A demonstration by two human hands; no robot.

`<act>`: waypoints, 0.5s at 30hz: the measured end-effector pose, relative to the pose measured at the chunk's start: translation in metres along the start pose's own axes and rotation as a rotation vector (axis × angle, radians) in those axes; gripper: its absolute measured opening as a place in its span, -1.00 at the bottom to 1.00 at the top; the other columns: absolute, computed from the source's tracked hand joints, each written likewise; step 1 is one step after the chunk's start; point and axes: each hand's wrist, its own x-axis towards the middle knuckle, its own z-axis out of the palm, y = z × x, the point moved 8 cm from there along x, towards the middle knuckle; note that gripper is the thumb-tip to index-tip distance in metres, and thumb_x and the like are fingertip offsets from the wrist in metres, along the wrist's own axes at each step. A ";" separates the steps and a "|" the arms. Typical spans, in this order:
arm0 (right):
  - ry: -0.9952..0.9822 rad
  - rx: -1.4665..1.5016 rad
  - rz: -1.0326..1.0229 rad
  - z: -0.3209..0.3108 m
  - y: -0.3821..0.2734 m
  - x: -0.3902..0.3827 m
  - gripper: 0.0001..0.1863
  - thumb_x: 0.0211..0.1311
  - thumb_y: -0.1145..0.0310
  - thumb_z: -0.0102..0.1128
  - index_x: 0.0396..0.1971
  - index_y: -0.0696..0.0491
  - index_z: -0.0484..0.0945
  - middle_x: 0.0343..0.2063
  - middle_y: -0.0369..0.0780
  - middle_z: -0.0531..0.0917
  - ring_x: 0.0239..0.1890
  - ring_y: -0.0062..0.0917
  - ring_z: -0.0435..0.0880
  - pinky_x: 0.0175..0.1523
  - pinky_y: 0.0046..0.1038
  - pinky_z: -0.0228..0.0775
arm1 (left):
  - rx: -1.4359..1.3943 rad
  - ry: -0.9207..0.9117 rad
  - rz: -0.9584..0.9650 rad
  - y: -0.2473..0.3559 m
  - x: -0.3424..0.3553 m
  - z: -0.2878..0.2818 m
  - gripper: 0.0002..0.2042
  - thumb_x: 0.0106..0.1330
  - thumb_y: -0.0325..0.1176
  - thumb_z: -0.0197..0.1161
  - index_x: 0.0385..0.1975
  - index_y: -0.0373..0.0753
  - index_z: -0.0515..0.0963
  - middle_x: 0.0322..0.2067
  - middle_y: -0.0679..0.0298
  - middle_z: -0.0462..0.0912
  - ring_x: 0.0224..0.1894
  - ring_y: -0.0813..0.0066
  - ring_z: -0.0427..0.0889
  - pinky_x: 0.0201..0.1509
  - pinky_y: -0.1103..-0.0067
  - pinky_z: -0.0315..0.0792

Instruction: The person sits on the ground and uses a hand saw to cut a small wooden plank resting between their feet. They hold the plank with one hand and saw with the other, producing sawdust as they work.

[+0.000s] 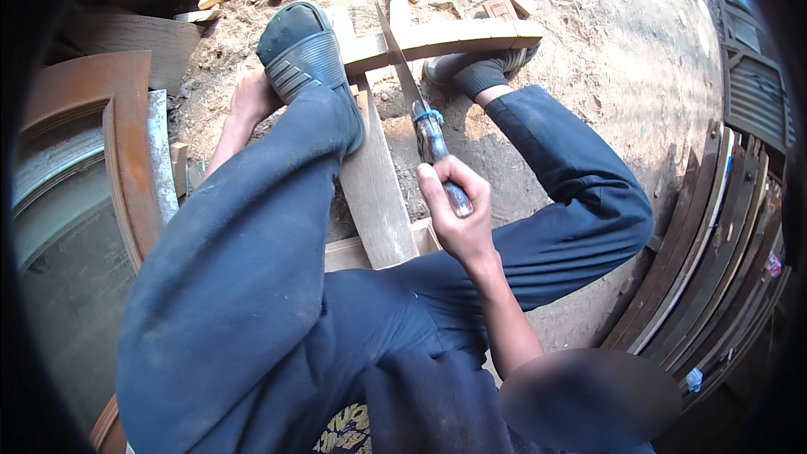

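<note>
Wood everywhere — offcuts, sawdust, sandy ground. Head view only: right hand (458, 210) clenched around the handle of a hand saw (412, 88), fingers wrapped, thumb on top. The saw runs from the hand toward 11 o'clock, its narrow blade tapering to a point near the top of the frame; a blue band circles the handle just above the fist. The blade crosses a pale curved wooden piece (445, 38) lying at 12 o'clock from the hand. A flat plank (374, 189) sits just at 9 o'clock of the hand, pinned under a foot in a dark sandal (304, 55). Left hand (252, 97) lies beyond the raised left knee, at 10 o'clock — its fingers are hidden, so its grip cannot be told. Dark door frames (714, 261) lean at 3 o'clock.
</note>
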 end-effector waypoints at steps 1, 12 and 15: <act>0.017 0.034 0.005 0.002 -0.003 0.007 -0.70 0.31 0.38 0.18 -0.63 0.12 0.42 -0.69 -0.41 0.37 -0.55 -0.82 0.29 -0.48 -0.63 0.12 | 0.000 -0.002 0.004 0.000 0.000 0.001 -0.63 0.03 -0.10 0.44 -0.29 -0.25 0.65 -0.41 -0.05 0.68 -0.26 -0.02 0.69 -0.05 0.22 0.52; -0.016 -0.090 -0.113 0.017 0.001 -0.007 -0.74 0.25 0.41 0.24 -0.60 0.16 0.47 -0.76 -0.29 0.42 -0.66 -0.76 0.34 -0.53 -0.54 0.20 | 0.012 0.021 -0.003 -0.003 0.009 -0.009 -0.63 0.03 -0.09 0.44 -0.29 -0.25 0.65 -0.41 -0.05 0.68 -0.26 -0.02 0.69 -0.08 0.23 0.53; 0.014 -0.069 -0.121 0.028 0.006 0.022 -0.72 0.28 0.35 0.22 -0.59 0.15 0.46 -0.75 -0.31 0.41 -0.64 -0.75 0.32 -0.51 -0.55 0.19 | 0.006 0.010 0.004 -0.004 0.008 -0.001 -0.63 0.03 -0.09 0.44 -0.29 -0.26 0.65 -0.41 -0.05 0.68 -0.26 -0.02 0.69 -0.08 0.23 0.53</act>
